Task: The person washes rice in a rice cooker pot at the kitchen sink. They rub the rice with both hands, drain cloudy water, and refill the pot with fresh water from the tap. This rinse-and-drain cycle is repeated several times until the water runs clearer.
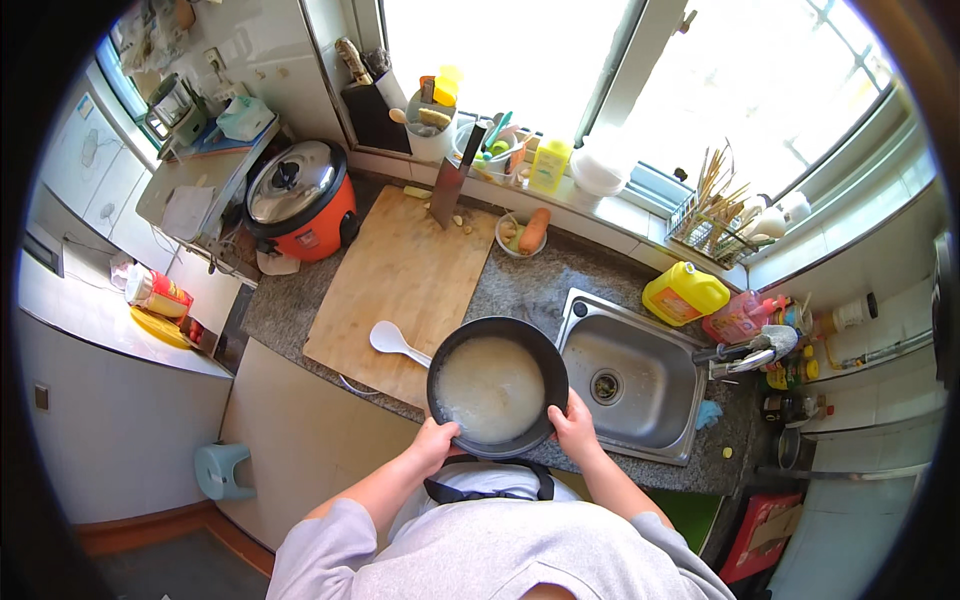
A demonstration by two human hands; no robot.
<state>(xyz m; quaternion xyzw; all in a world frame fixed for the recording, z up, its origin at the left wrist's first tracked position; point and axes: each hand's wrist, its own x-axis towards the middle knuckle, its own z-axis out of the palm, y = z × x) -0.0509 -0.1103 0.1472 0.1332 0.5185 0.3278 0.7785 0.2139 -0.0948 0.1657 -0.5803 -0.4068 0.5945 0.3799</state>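
My left hand point(436, 442) and my right hand point(574, 427) grip opposite sides of the rim of a dark round pot point(559, 375). Cloudy whitish liquid point(491, 390) is in it; whether anything lies beneath the surface cannot be told. The pot is held close to my body, over the counter's front edge between the board and the sink. A white plastic rice paddle point(388, 337) lies on the wooden cutting board point(390, 277), its handle end hidden by the pot. At the board's far end a cleaver point(450, 184) stands near pieces of what looks like garlic.
A steel sink point(637, 360) is at the right, with a faucet point(750, 352) and a yellow jug point(684, 294) beside it. An orange rice cooker point(300, 199) with its lid on stands left of the board. A bowl point(517, 251) holding a carrot sits near the windowsill.
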